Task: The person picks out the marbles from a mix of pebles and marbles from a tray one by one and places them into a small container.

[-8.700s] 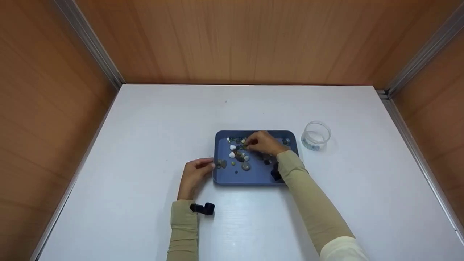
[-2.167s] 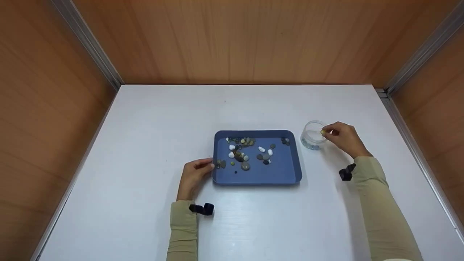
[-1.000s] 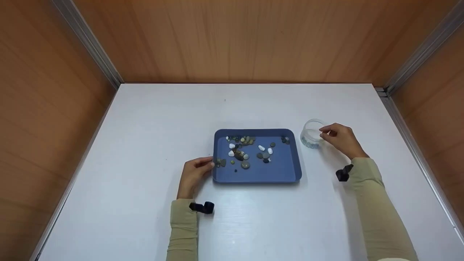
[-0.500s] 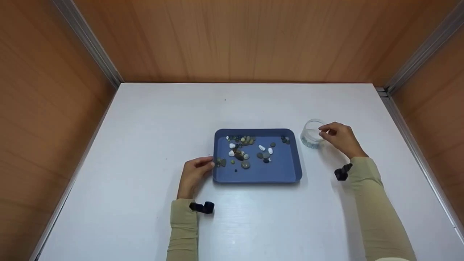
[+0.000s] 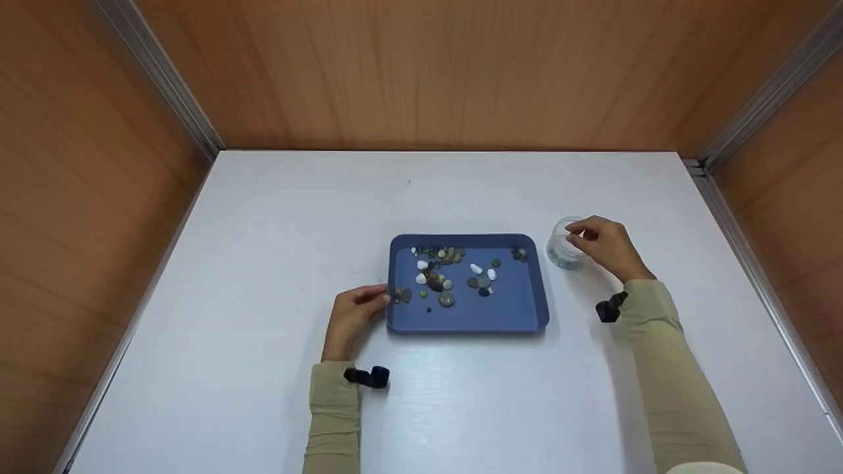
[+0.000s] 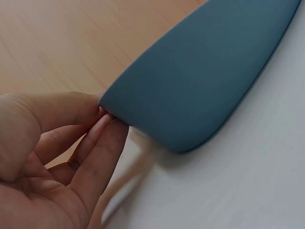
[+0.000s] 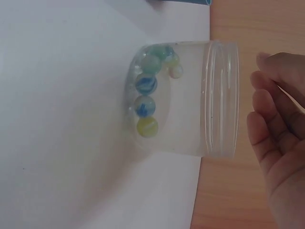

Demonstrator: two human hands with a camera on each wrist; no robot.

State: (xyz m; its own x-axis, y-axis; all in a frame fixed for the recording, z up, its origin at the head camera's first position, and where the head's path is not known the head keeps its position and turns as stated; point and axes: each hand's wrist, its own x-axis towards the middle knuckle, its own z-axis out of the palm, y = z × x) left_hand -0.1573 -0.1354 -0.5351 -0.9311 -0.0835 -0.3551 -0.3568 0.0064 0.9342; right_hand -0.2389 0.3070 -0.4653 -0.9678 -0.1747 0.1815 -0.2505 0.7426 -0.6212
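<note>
My left hand [image 5: 351,322] pinches the left wall of a blue tray [image 5: 510,316] between thumb and fingers; the left wrist view shows the tray's wall [image 6: 190,81] close up. At the right, my right hand [image 5: 607,247] hovers by the mouth of a clear plastic jar [image 5: 558,258], partly covering it in the head view. Its fingers [image 7: 262,126] are loosely bent and nothing shows between them. Glass marbles lie at the bottom of the jar, among them a yellow marble [image 7: 147,127] and a blue-streaked marble [image 7: 145,106].
The tray holds scattered pebbles and small dark glassy pieces, including a white pebble [image 5: 476,268], a round grey stone [image 5: 446,299] and a small yellowish-green piece [image 5: 423,294]. A white table [image 5: 263,230] carries everything, with wooden panels [image 5: 421,72] behind and at both sides.
My right hand went from the tray to the jar, holding a yellow marble at its rim; that marble is gone from the fingers. The hand has since shifted slightly left. My left hand stays put.
</note>
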